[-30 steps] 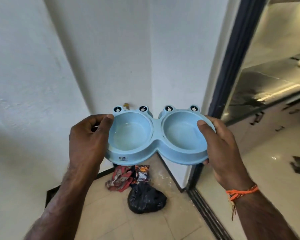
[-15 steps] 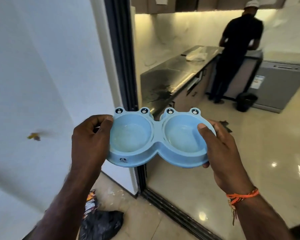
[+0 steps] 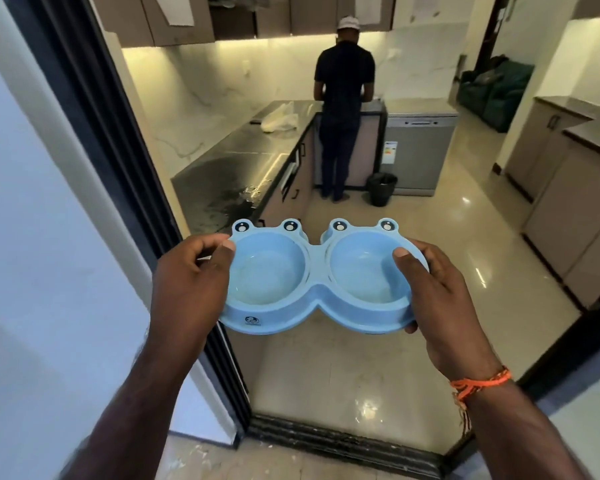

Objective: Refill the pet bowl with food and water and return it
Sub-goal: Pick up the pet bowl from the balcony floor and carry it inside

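Note:
A light blue double pet bowl (image 3: 317,299) with small frog eyes along its far rim is held level at chest height in front of me. Both of its round wells look bare inside. My left hand (image 3: 187,282) grips the bowl's left end, thumb on the rim. My right hand (image 3: 440,292) grips the right end the same way; an orange thread band circles that wrist.
A dark door frame (image 3: 94,140) stands at my left, its black threshold (image 3: 343,441) below. Beyond lie a glossy kitchen floor (image 3: 440,244), a dark wet counter (image 3: 236,168) on the left, a person (image 3: 343,98) at the far counter, a black bin (image 3: 381,184), a dishwasher (image 3: 416,150), and cabinets (image 3: 568,202) on the right.
The view has swung right from a white wall corner with bags on the floor to the kitchen doorway. Both hands keep the same hold on the bowl.

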